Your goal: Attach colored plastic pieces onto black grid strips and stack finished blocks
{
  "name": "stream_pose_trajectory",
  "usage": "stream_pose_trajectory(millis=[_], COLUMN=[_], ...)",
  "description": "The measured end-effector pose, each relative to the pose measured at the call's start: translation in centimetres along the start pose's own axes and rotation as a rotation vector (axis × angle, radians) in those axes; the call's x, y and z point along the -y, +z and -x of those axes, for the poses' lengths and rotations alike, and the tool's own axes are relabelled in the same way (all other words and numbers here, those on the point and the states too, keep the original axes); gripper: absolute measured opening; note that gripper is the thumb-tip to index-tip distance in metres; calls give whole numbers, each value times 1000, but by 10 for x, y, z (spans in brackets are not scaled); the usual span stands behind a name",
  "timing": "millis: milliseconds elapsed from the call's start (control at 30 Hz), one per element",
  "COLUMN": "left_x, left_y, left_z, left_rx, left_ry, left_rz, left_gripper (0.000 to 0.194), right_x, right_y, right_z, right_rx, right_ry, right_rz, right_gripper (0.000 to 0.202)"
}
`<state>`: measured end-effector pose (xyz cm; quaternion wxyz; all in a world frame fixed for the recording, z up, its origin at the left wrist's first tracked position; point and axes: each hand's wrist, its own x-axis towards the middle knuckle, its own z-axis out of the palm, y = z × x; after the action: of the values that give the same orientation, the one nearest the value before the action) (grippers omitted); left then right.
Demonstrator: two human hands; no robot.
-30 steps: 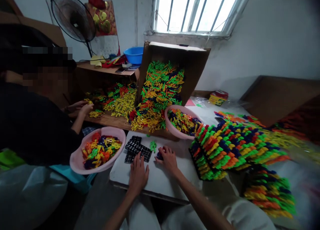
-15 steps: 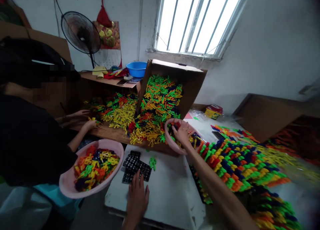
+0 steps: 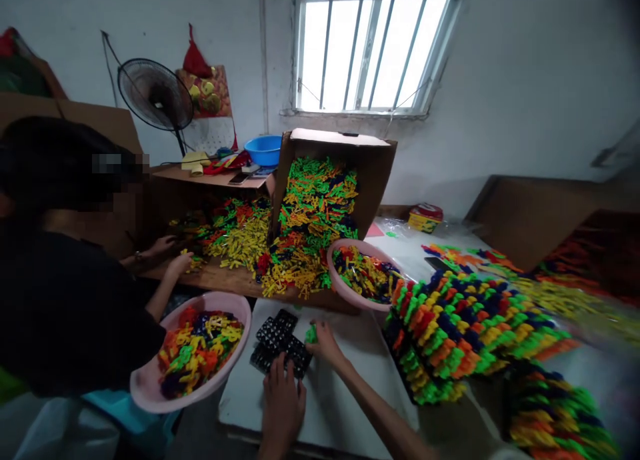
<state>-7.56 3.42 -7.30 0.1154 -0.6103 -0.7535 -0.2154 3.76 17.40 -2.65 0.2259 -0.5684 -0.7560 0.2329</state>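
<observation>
My left hand (image 3: 284,397) lies flat with fingers stretched out, its fingertips on the near edge of the black studded trays (image 3: 274,335). These small trays overlap one another on the white tabletop (image 3: 345,397). Just right of them, my right hand (image 3: 325,347) has its fingers closed around a small green plastic figure (image 3: 311,334), partly hidden by the fingers. Behind my right hand stands a pink basin (image 3: 340,288) full of mixed coloured figures.
A tipped cardboard box (image 3: 377,187) spills figures onto the wooden bench. Standing rows of coloured figures (image 3: 465,320) crowd the right side. At left, a co-worker (image 3: 65,300) handles figures beside a second pink basin (image 3: 143,383). Another large carton (image 3: 530,217) sits far right.
My right hand has left the far pink basin, come toward me and closed on the green figure beside the trays. My left hand stays at the trays. The view has tilted up slightly.
</observation>
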Motion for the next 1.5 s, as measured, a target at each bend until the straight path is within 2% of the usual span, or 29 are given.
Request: stream_pose_trajectory(millis=[100, 200, 333, 400, 433, 467, 533, 700, 800, 867, 1000, 1167, 1267, 1333, 1367, 1433, 1500], left_x=[7, 10, 6, 2, 1, 1, 1, 5, 7, 8, 11, 18, 13, -1, -13, -43, -81], left_y=[10, 16, 8, 3, 1, -1, 0, 5, 3, 0, -7, -20, -25, -27, -28, -33, -41], left_z=[0, -1, -4, -5, -6, -7, -6, -3, -4, -5, -4, 9, 6, -15, -32, -82, -143], left_rx=[-35, -70, -74, -53, -41, -32, -22, -44, -41, -14, 98, 344, 378, 329, 290, 203, 131], left_ry=[32, 44, 37, 29, 26, 25, 33, 37, 50, 96, 250, 525, 620, 602, 575, 512, 515], left_rz=[38, 50, 28, 11, 3, -4, -10, 3, 73, 155, 329, 512, 566, 564, 554, 527, 497], left_gripper=[37, 41, 38, 42, 45, 47, 47, 37, 36, 37, 34, 34, 34, 30, 29, 30, 36], right_x=[11, 30, 62, 73, 75, 75, 65, 8, -19, -28, -32, -37, -49, -58, -61, -65, -64], right_y=[-24, -65, -124, -135, -133, -125, -95, 5, 36, 41, 36, 34, 36, 35, 35, 33, 30], right_z=[-25, -72, -152, -174, -175, -168, -133, -7, 33, 43, 51, 68, 78, 82, 83, 84, 85], right_rx=[-50, -132, -277, -314, -320, -318, -292, -212, -211, -197, -163, -257, -320, -368, -392, -423, -424], right_ry=[-48, -136, -234, -273, -291, -307, -328, -263, -210, -216, -264, -216, -192, -172, -170, -192, -227], right_rz=[-66, -119, -174, -189, -194, -197, -195, -179, -200, -214, -231, -193, -157, -174, -184, -183, -149], right_gripper=[30, 27, 57, 71, 74, 74, 69, 44, 42, 41, 37, 48, 41, 41, 43, 47, 50])
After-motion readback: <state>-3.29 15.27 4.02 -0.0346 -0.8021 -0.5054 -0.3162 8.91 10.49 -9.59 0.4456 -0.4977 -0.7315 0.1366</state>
